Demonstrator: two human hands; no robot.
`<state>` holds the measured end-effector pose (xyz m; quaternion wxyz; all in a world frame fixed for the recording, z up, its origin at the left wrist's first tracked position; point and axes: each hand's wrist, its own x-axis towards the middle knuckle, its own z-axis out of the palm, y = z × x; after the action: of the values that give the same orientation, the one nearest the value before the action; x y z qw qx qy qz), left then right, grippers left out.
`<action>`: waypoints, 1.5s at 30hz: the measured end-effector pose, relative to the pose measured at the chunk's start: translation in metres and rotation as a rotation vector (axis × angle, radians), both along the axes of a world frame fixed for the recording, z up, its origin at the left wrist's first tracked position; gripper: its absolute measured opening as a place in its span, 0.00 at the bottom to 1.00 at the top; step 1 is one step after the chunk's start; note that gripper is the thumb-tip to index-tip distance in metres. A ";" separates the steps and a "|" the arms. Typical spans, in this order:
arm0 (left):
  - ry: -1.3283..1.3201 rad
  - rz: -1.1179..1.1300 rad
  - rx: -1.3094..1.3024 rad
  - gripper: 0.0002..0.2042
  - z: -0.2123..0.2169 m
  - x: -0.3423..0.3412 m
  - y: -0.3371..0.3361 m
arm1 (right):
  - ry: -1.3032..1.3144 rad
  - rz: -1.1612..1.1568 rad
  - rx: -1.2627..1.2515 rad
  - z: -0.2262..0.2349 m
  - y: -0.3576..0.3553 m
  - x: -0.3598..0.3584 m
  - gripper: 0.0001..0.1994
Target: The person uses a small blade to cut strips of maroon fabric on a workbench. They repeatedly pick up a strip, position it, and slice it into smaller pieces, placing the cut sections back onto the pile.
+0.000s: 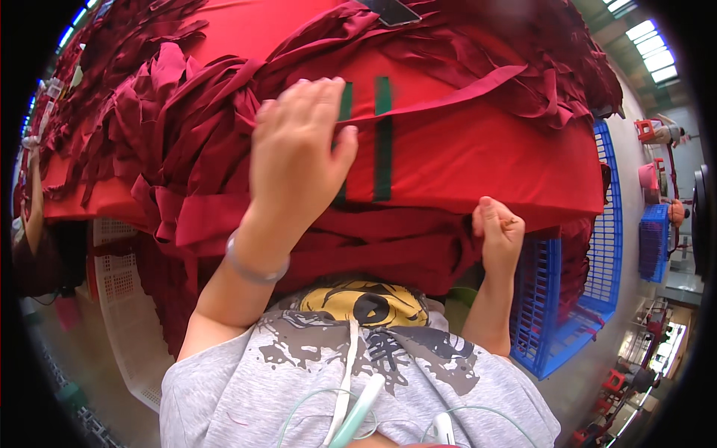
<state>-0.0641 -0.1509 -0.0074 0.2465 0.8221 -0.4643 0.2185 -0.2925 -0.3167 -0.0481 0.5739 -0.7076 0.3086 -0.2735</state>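
Observation:
My left hand point(299, 142) is over the red-covered table point(463, 164), palm down. Its fingers are stretched out and slightly blurred, beside two dark green tape lines point(382, 142). Closed at the table's front edge, my right hand point(499, 233) grips the end of a band of maroon fabric strips point(396, 243). That band hangs in folds between the table edge and my body, running leftward. A single maroon strip point(448, 98) crosses the tape from beside my left hand toward the right. Loose maroon strips point(172, 112) lie heaped on the table's left side.
Blue plastic crates point(549, 313) holding maroon fabric stand at the right. A white perforated basket point(123, 299) is below the table at the left. A phone point(392, 10) lies at the far edge. Another person's arm point(34, 194) shows at the far left.

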 end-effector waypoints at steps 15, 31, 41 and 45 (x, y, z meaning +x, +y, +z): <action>0.325 -0.633 0.006 0.12 -0.005 0.005 0.073 | -0.568 0.262 1.111 0.016 -0.039 0.092 0.10; 0.128 -0.216 0.027 0.14 0.005 0.069 0.135 | -0.467 -0.367 0.591 0.042 -0.364 -0.116 0.08; -0.126 0.152 0.403 0.07 0.015 0.031 0.126 | -0.216 -0.682 0.486 -0.028 -0.410 -0.178 0.08; -0.143 0.137 0.215 0.12 0.009 -0.003 0.090 | -0.174 -0.812 0.380 -0.023 -0.452 -0.251 0.10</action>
<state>-0.0668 -0.0613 0.0013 0.1080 0.8560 -0.4439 0.2418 -0.5437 -0.7687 -0.0715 0.5635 -0.3858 0.5563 -0.4735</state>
